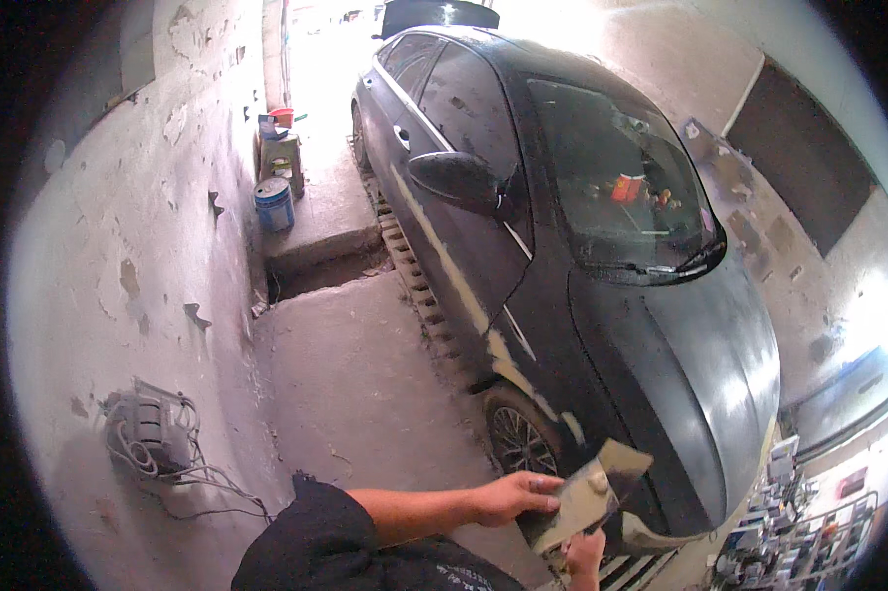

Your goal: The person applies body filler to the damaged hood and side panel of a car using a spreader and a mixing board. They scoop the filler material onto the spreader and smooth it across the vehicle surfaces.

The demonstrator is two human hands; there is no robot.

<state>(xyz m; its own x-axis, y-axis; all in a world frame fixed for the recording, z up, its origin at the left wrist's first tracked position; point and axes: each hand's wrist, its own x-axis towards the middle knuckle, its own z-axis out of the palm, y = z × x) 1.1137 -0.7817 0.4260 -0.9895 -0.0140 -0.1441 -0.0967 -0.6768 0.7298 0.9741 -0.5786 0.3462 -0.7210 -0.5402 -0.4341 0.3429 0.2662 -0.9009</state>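
Note:
My left hand (515,495) is closed on the edge of a flat putty board (584,504), smeared with yellowish filler, its thumb on top. Just below, my right hand (586,552) is closed in a fist around what looks like a putty knife; its handle is mostly hidden. A second flat, filler-coated piece (625,467) overlaps the board at its far end, probably the knife's blade. Both hands are in front of a matte dark car (651,345), near its front wheel (521,433). Pale filler (454,281) runs in a band along the car's side and over the wheel arch.
A peeling white wall (149,256) stands on the left, with a cable-wound device (158,428) on it. Past a recessed pit (328,272) in the floor stand a blue bucket (274,205) and stacked containers. A cluttered rack (808,522) is at the lower right.

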